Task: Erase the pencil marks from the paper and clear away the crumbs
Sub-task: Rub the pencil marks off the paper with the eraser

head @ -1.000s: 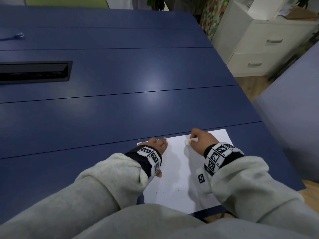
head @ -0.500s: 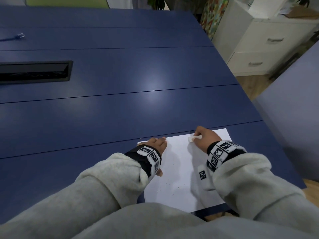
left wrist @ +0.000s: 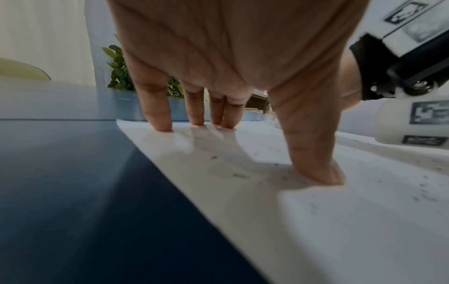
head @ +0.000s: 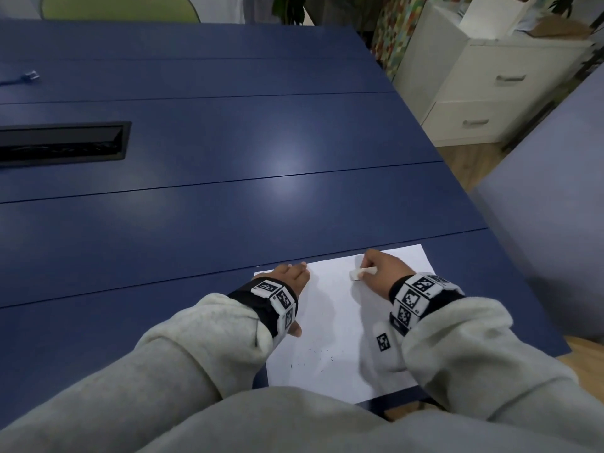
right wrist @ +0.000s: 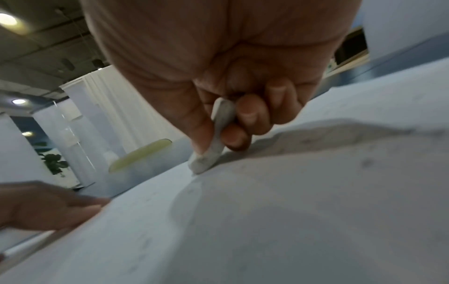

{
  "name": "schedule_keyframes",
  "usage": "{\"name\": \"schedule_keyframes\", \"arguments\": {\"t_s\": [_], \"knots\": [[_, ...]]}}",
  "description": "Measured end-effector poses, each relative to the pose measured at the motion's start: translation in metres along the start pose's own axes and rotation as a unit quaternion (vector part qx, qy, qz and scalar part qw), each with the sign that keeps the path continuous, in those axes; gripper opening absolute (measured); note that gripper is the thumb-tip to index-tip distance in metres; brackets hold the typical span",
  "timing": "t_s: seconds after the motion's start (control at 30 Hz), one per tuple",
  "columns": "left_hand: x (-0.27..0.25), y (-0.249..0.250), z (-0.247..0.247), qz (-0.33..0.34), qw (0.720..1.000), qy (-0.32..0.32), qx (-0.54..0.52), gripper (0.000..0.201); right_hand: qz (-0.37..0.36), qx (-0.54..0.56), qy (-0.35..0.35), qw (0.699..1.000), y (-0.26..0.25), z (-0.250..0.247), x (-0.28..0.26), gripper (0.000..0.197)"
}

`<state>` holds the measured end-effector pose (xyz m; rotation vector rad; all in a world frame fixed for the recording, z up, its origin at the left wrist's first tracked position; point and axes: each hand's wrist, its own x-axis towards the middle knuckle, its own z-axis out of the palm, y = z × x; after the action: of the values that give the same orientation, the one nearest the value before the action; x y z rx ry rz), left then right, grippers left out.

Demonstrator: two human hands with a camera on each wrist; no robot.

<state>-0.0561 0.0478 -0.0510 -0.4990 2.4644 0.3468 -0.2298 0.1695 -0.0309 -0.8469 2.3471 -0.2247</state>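
paper [head: 340,322] lying on the table [head: 228,197] at its near right corner, left hand [head: 291,277] resting on the paper's far left corner, right hand [head: 380,273] further right pressing eraser [head: 362,273] onto the far part, crumbs [head: 313,356] lying nearer, cabinet [head: 483,89] standing beyond the table's right edge

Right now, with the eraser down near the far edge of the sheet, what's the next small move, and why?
Probably another short stroke: the right hand pinches the eraser tip-down on the paper, with a faint line just ahead. The left hand pins the sheet. The crumbs can wait.
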Motion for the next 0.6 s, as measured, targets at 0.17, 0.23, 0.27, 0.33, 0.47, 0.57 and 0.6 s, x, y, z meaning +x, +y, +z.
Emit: {"name": "schedule_keyframes", "arguments": {"t_s": [0.17,0.23,0.27,0.33,0.47,0.57,0.6], "knots": [[0.001,0.001,-0.002,0.010,1.000,-0.004,-0.006,0.112,0.051,0.036,0.020,0.998,0.024,-0.014,0.001,0.017],[0.001,-0.001,-0.002,0.017,1.000,-0.005,-0.017,0.111,0.067,0.135,0.037,0.988,0.032,-0.013,-0.004,0.018],[0.002,-0.002,-0.002,0.021,0.999,-0.004,-0.025,0.111,0.072,0.183,0.046,0.979,0.036,-0.012,-0.007,0.018],[0.003,-0.002,-0.003,0.030,0.999,0.004,-0.040,0.109,0.072,0.235,0.068,0.967,0.044,-0.009,-0.015,0.018],[0.005,0.002,-0.009,0.045,0.996,0.023,-0.073,0.111,0.069,0.322,0.071,0.941,0.056,-0.003,-0.025,0.020],[0.001,0.000,-0.016,0.046,0.994,0.035,-0.090,0.111,0.065,0.348,0.076,0.932,0.060,0.000,-0.028,0.022],[0.000,-0.003,-0.017,0.038,0.994,0.041,-0.093,0.110,0.064,0.348,0.081,0.932,0.060,0.000,-0.028,0.022]]}}
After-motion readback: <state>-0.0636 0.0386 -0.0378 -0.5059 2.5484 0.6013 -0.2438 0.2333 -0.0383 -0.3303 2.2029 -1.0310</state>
